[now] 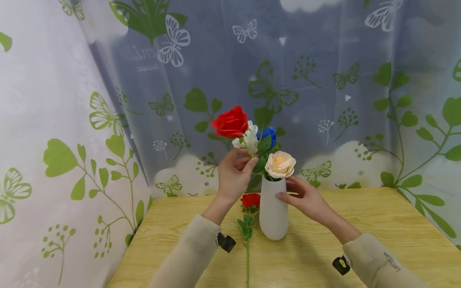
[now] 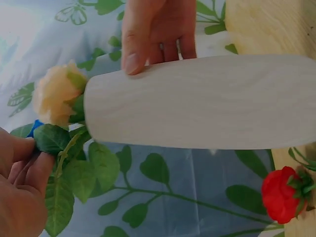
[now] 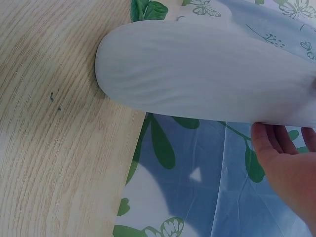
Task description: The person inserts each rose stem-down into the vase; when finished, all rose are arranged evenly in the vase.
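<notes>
A white vase (image 1: 274, 212) stands upright on the table, holding a cream rose (image 1: 280, 165), a blue flower (image 1: 268, 137), a white flower (image 1: 248, 138) and green leaves. A large red rose (image 1: 231, 122) rises above my left hand (image 1: 235, 176). With thumb and fingers, that hand pinches a flower stem beside the leaves; which bloom it belongs to is hidden. My right hand (image 1: 309, 200) grips the upper right side of the vase, thumb in front and fingers behind. The left wrist view shows the right thumb pressed near the vase rim (image 2: 89, 106).
Another red rose (image 1: 250, 201) lies on the wooden table (image 1: 173, 232) left of the vase, its long stem running toward the front edge. A patterned curtain (image 1: 216, 60) hangs behind and at both sides. Tiny dark scraps (image 3: 53, 98) lie on the wood.
</notes>
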`<move>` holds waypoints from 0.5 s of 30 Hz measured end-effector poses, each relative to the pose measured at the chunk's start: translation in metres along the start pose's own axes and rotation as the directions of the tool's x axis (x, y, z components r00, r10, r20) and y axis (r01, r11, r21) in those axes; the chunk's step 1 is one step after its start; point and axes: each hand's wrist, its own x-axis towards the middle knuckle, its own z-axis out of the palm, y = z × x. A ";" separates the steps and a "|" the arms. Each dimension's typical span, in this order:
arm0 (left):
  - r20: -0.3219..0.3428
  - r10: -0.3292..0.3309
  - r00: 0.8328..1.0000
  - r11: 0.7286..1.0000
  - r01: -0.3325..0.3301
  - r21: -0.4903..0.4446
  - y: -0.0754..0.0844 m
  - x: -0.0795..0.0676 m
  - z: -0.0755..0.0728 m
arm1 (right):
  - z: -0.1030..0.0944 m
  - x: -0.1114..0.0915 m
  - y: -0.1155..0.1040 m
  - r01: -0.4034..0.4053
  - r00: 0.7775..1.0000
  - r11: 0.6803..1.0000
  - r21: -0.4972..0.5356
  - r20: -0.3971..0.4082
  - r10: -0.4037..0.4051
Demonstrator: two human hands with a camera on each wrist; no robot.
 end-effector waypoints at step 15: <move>0.006 -0.130 0.992 0.991 0.130 0.036 -0.002 0.000 0.010 | -0.001 0.000 0.005 0.003 1.000 1.000 -0.021 0.000 -0.003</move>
